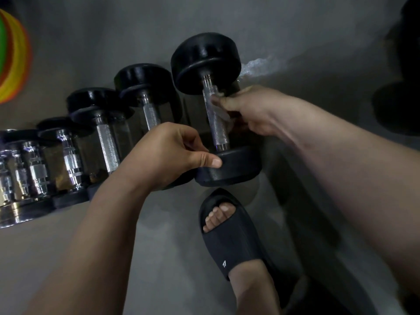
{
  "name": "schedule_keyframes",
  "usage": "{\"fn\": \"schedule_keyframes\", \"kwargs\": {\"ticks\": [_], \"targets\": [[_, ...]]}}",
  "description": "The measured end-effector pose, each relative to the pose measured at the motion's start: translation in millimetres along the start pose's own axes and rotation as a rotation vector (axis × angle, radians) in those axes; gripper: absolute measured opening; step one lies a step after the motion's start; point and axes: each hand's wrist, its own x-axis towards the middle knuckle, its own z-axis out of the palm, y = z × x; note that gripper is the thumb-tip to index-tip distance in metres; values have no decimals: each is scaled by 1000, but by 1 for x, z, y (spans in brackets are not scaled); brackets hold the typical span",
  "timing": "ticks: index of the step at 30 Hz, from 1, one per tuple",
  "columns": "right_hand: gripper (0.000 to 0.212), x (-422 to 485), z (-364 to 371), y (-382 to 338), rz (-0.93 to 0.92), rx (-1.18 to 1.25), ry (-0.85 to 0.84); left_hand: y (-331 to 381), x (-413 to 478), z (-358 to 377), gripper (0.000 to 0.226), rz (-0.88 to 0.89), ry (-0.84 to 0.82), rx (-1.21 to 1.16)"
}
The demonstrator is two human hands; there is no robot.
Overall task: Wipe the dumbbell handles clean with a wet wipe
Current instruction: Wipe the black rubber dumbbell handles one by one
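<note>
Pointing away, dumbbell — left grip clasps near head, right grip pinches wipe.

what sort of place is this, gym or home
Likely a small gym or home workout corner: a row of dumbbells lies on a grey floor, and the right hand holds a wet wipe against the largest dumbbell's handle.

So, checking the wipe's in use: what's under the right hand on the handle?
A pale wet wipe, held against the dumbbell handle by the right hand, which covers most of it.
</note>
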Motion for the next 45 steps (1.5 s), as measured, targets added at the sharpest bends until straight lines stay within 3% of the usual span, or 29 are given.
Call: {"fn": "schedule_keyframes", "kwargs": {"ticks": [6, 11, 14, 23, 27, 32, 35, 39, 41, 45], "targets": [[49, -16, -14, 13, -38, -522, -55, 3, 0, 1, 31, -17, 5, 11], [41, -30, -14, 0, -63, -862, -80, 5, 0, 0, 34, -20, 10, 34], [48, -27, -8, -2, -72, -799, 23, 4, -1, 1, 33, -22, 16, 35], [50, 12, 14, -22, -126, -108, 314, 3, -5, 3, 31, -24, 32, 36], [52, 17, 24, -15, -122, -44, 304, 1, -5, 4, 31, -24, 51, 27], [53, -11, 17, -9, -68, -319, 235, 2, -6, 5, 34, -37, 61, 12], [60, -33, 6, -7, 4, -630, 168, 3, -7, 5, 41, -44, 59, 8], [65, -47, 3, -8, 52, -924, 44, 2, -6, 5, 35, -40, 65, 17], [70, -48, 4, -5, 65, -926, 28, 2, -6, 5, 34, -38, 64, 21], [53, -48, 3, 6, 26, -786, 54, 0, -6, 7, 34, -22, 84, 13]]}}
